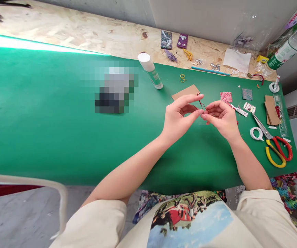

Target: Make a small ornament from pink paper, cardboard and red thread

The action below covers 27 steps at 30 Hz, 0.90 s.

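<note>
A thin dark red cord [200, 100] runs between my two hands above the green table mat. My left hand [180, 115] pinches it between thumb and fingers, with the index finger stretched out over the cord's upper end. My right hand [222, 119] has its thumb and fingertips closed on the cord close to the left fingertips. A small loop shows between the hands; its exact shape is too fine to make out. Behind my left hand lies a piece of brown cardboard [186, 92], and past my right hand a red patterned fabric square [225, 97].
Large scissors [273, 137] with red and yellow handles lie at the right, beside a white tape roll [256, 133] and cardboard strips [271, 110]. A glue stick [150, 71] stands further back. Along the wall are decorated pieces [166, 39], a blue pencil [210, 71] and a bottle [285, 51].
</note>
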Tool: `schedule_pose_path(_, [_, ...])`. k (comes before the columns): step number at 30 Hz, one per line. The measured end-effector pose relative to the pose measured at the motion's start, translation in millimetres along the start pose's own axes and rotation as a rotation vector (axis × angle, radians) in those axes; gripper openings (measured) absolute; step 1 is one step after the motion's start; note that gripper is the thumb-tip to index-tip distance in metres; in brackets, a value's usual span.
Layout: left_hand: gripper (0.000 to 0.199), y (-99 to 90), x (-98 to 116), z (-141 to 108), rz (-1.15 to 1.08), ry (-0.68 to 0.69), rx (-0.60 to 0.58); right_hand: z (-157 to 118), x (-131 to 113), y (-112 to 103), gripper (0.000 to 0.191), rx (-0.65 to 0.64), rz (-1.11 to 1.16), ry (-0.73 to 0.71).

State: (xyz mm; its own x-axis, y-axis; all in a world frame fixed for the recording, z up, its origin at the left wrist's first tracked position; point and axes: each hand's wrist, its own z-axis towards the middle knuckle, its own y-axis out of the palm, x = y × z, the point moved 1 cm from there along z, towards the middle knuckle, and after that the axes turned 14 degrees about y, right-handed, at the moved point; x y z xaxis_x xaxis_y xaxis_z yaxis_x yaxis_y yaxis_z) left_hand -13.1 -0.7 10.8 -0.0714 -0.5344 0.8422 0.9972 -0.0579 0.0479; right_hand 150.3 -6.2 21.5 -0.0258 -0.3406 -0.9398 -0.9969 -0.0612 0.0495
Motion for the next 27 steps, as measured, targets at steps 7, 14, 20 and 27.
schedule_pose_path(7, [0.041,-2.5,-2.6,-1.9,0.179,0.176,-0.104,0.4,-4.7,-6.3,0.052,-0.011,-0.076,0.015])
schedule_pose_path(14, [0.044,-4.9,-0.2,-0.3,0.336,0.229,-0.175,0.0,-8.5,-13.7,0.055,-0.033,-0.114,-0.008])
schedule_pose_path(20, [0.031,-5.8,0.6,3.7,0.045,0.163,-0.131,-6.6,-14.3,-16.7,0.047,-0.161,-0.154,0.073])
schedule_pose_path(27, [0.033,-4.6,3.1,2.7,-0.068,0.012,-0.080,-9.5,-13.3,-16.0,0.038,-0.273,-0.261,0.101])
